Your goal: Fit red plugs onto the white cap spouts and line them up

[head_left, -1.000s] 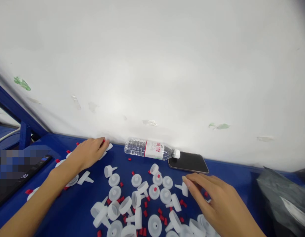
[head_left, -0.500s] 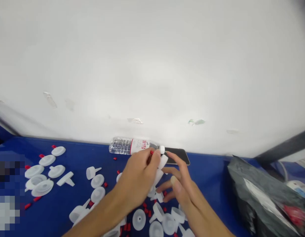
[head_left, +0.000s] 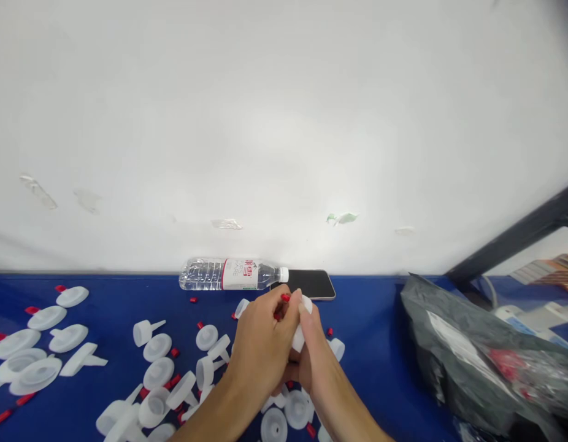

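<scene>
My two hands meet over the middle of the blue table (head_left: pixel 376 344). My left hand (head_left: pixel 260 350) pinches a small red plug (head_left: pixel 285 298) at its fingertips. My right hand (head_left: pixel 311 356) is closed on a white plastic cap (head_left: pixel 299 334), pressed against the left hand. Beneath and around them lie several white caps with spouts (head_left: pixel 205 371) and scattered small red plugs (head_left: pixel 174 352). At the far left sits a separate group of white caps (head_left: pixel 45 337).
A clear water bottle (head_left: pixel 233 274) lies on its side against the white wall, with a dark phone (head_left: pixel 311 284) beside its cap. A grey-black plastic bag (head_left: pixel 477 362) fills the right side. A dark frame bar (head_left: pixel 514 239) rises at the far right.
My left hand came from the far left to the centre with a red plug. My right hand picked up a white cap and met it. The view swung right.
</scene>
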`<state>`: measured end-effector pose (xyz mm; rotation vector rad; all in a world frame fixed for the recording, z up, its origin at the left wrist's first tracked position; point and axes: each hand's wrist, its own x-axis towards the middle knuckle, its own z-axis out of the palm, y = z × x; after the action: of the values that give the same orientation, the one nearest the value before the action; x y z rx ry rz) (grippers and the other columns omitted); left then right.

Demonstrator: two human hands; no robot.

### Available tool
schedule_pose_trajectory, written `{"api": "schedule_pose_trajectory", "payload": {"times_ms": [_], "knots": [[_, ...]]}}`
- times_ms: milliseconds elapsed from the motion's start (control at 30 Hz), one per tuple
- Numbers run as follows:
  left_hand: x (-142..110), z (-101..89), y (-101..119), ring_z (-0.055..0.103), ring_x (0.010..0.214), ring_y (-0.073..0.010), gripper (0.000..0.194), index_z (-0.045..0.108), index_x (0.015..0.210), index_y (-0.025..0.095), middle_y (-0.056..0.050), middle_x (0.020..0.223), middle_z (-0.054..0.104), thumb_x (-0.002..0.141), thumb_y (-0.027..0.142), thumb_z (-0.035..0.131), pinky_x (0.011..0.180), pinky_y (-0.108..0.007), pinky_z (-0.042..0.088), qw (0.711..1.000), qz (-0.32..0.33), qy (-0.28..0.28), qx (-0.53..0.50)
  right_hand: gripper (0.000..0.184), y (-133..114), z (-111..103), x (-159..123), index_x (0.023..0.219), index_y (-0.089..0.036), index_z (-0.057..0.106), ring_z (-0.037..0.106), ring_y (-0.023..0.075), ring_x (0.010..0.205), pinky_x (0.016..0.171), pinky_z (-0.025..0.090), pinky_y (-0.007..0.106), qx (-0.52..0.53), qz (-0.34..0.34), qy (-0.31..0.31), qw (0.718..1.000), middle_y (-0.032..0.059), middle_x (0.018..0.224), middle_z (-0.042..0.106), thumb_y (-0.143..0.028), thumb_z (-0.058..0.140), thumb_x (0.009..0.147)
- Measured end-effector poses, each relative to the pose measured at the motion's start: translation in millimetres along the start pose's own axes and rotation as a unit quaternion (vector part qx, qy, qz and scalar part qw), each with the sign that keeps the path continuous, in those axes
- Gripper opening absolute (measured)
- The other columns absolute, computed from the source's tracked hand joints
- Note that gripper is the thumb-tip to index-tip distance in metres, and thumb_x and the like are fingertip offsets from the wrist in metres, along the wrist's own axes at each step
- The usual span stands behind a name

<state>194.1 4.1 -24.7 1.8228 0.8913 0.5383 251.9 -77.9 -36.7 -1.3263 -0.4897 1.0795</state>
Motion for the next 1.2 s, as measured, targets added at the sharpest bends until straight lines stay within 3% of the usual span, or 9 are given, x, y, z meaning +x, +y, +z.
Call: {"api": "schedule_pose_trajectory", "payload": {"times_ms": [200, 333, 467, 667, 767, 833, 933, 1100, 1200], "knots": [[-6, 3.1, 8, 0.032, 0.053, -0.0119, 0.046, 0.028, 0.059, 0.022, 0.006, 0.053, 0.034, 0.085, 0.043, 0.059, 0.051, -0.028, 0.024, 1.000, -0.001, 0.021, -0.014, 0.063, -9, 2, -2, 0.122, -0.026, 0.050, 0.070, 0.0238, 0.065, 0.044, 0.050, 0.031, 0.124, 0.083, 0.016, 0.989, 0.0034, 0.082, 0.068, -0.082, 0.041, 0.092], [-13, 2.9, 9, 0.043, 0.044, -0.0127, 0.043, 0.044, 0.064, 0.025, 0.006, 0.053, 0.042, 0.091, 0.058, 0.051, 0.039, -0.026, 0.032, 0.995, -0.031, -0.016, -0.090, 0.066, -11, -2, -8, 0.128, -0.028, 0.048, 0.066, 0.0202, 0.061, 0.045, 0.047, 0.029, 0.071, 0.056, -0.006, 0.996, 0.0021, 0.084, 0.067, -0.083, 0.036, 0.093], [-11, 2.2, 9, 0.045, 0.032, -0.0154, 0.051, 0.034, 0.064, 0.027, 0.008, 0.051, 0.029, 0.091, 0.069, 0.044, 0.028, -0.029, 0.038, 0.978, -0.080, -0.035, -0.188, 0.062, -4, -6, -7, 0.129, -0.032, 0.046, 0.053, 0.0127, 0.052, 0.043, 0.037, 0.022, 0.038, 0.035, 0.002, 0.999, -0.0026, 0.079, 0.062, -0.081, 0.047, 0.091], [1, -3.1, 11, 0.031, 0.045, -0.0094, 0.056, 0.026, 0.061, 0.025, 0.007, 0.057, 0.022, 0.091, 0.069, 0.044, 0.042, -0.024, 0.032, 0.969, -0.091, 0.016, -0.228, 0.049, -7, -12, 2, 0.112, -0.027, 0.053, 0.045, 0.0102, 0.049, 0.044, 0.034, 0.020, 0.000, 0.019, 0.004, 1.000, -0.0065, 0.066, 0.048, -0.073, 0.053, 0.093], [5, -9.1, 8, 0.023, 0.053, -0.0099, 0.054, 0.026, 0.062, 0.023, 0.007, 0.059, 0.021, 0.092, 0.061, 0.049, 0.048, -0.025, 0.025, 0.969, -0.086, 0.040, -0.227, 0.039, -22, -22, 7, 0.110, -0.027, 0.055, 0.044, 0.0105, 0.052, 0.046, 0.036, 0.022, -0.114, -0.035, 0.006, 0.993, -0.0060, 0.072, 0.049, -0.063, 0.049, 0.098], [8, -13.9, 5, 0.020, 0.055, -0.0108, 0.051, 0.025, 0.063, 0.024, 0.006, 0.061, 0.020, 0.093, 0.059, 0.048, 0.049, -0.026, 0.022, 0.967, -0.091, 0.047, -0.233, 0.028, -32, -31, 11, 0.106, -0.026, 0.059, 0.046, 0.0117, 0.056, 0.052, 0.037, 0.025, -0.268, -0.100, -0.012, 0.958, -0.0055, 0.073, 0.052, -0.052, 0.050, 0.101], [13, -20.3, 3, 0.019, 0.054, -0.0111, 0.049, 0.025, 0.064, 0.025, 0.006, 0.062, 0.020, 0.096, 0.058, 0.041, 0.048, -0.027, 0.021, 0.961, -0.112, 0.052, -0.247, 0.019, -38, -40, 14, 0.105, -0.025, 0.064, 0.056, 0.0153, 0.066, 0.062, 0.039, 0.028, -0.463, -0.174, -0.024, 0.869, -0.0027, 0.079, 0.063, -0.040, 0.051, 0.102], [15, -22.8, 4, 0.019, 0.053, -0.0101, 0.044, 0.026, 0.064, 0.024, 0.006, 0.063, 0.021, 0.095, 0.051, 0.041, 0.048, -0.025, 0.021, 0.951, -0.145, 0.066, -0.266, 0.021, -33, -45, 16, 0.118, -0.028, 0.064, 0.070, 0.0240, 0.089, 0.072, 0.046, 0.033, -0.590, -0.193, -0.017, 0.784, 0.0018, 0.103, 0.073, -0.038, 0.054, 0.103], [14, -21.9, 4, 0.019, 0.053, -0.0100, 0.042, 0.027, 0.063, 0.024, 0.006, 0.062, 0.021, 0.093, 0.048, 0.043, 0.047, -0.024, 0.021, 0.944, -0.161, 0.080, -0.275, 0.021, -33, -46, 16, 0.114, -0.029, 0.066, 0.070, 0.0271, 0.099, 0.077, 0.048, 0.036, -0.608, -0.213, 0.018, 0.765, 0.0023, 0.108, 0.074, -0.042, 0.055, 0.102]]}}
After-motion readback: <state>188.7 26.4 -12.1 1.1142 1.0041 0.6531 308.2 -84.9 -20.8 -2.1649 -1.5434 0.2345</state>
